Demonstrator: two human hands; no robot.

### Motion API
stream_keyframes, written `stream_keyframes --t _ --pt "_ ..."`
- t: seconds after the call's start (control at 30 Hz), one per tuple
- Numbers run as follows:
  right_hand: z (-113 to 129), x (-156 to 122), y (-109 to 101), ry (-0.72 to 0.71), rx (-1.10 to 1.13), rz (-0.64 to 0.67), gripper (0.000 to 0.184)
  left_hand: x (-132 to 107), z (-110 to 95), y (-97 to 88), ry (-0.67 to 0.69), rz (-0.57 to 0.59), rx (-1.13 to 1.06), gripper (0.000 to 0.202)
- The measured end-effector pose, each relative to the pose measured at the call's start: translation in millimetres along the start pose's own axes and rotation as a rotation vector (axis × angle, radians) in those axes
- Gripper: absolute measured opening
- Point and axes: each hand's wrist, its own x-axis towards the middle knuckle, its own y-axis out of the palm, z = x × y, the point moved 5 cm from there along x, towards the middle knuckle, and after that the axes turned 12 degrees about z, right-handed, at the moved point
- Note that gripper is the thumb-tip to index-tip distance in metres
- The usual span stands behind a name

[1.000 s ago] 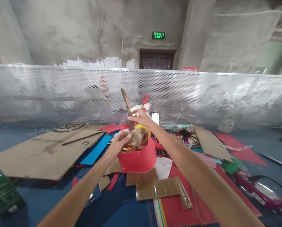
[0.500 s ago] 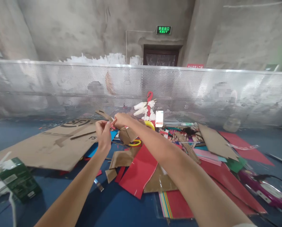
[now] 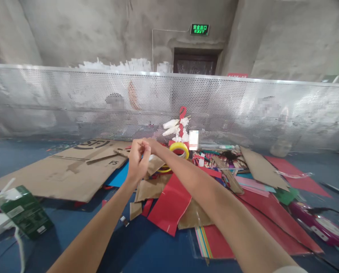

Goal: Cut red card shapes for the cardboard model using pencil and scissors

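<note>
My left hand (image 3: 137,163) is closed in a pinch, raised over a heap of cut paper and card on the blue table (image 3: 146,250). My right hand (image 3: 153,145) meets it from behind, its fingers mostly hidden by the left. Between them they grip a brown cardboard scrap (image 3: 155,163), and a thin strip of it (image 3: 120,152) sticks out to the left. Just behind the hands lies a yellow tape roll (image 3: 180,148).
A large flat cardboard sheet (image 3: 63,170) lies at left and a green box (image 3: 24,212) at the near left edge. Red paper (image 3: 169,204), coloured sheets (image 3: 212,242) and a purple tool (image 3: 319,225) lie at right. A perforated metal screen (image 3: 243,110) closes the back.
The upright cardboard piece came down from above the pile. My hands drew together, and the red sheet dropped flat onto the heap. The view shifted slightly right.
</note>
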Motion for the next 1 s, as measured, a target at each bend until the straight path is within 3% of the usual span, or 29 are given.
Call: stream_keyframes --t 0.1,0.2,0.33,0.43,0.57,0.8,1.0 --pt "-26.2 -35.3 -22.0 0.017 -0.057 -0.009 0.022 -3.2 0.0 24.0 -0.034 0.351 0.122 0.009" --pt "-65.0 -86.6 -41.1 0.083 -0.091 -0.079 0.024 -17.2 7.1 52.7 -0.058 0.692 0.333 0.01" --pt "-124.5 -154.3 -39.6 0.229 -0.103 -0.051 0.02 -37.8 23.4 77.2 -0.05 0.881 0.552 0.016" --pt "-158.6 -186.2 -24.8 0.325 -0.098 0.023 0.014 -45.2 34.7 83.9 -0.049 0.924 0.612 0.016" --pt "-179.0 -193.0 -9.5 0.356 -0.081 0.054 0.015 -43.6 38.7 83.7 -0.048 0.923 0.587 0.018" --pt "-185.1 -165.0 0.1 0.378 -0.055 0.089 0.018 -40.5 35.0 81.4 -0.091 0.925 0.565 0.015" --pt "-178.1 -164.9 1.4 0.366 -0.016 0.088 0.019 -42.6 42.3 81.3 -0.051 0.909 0.531 0.016"
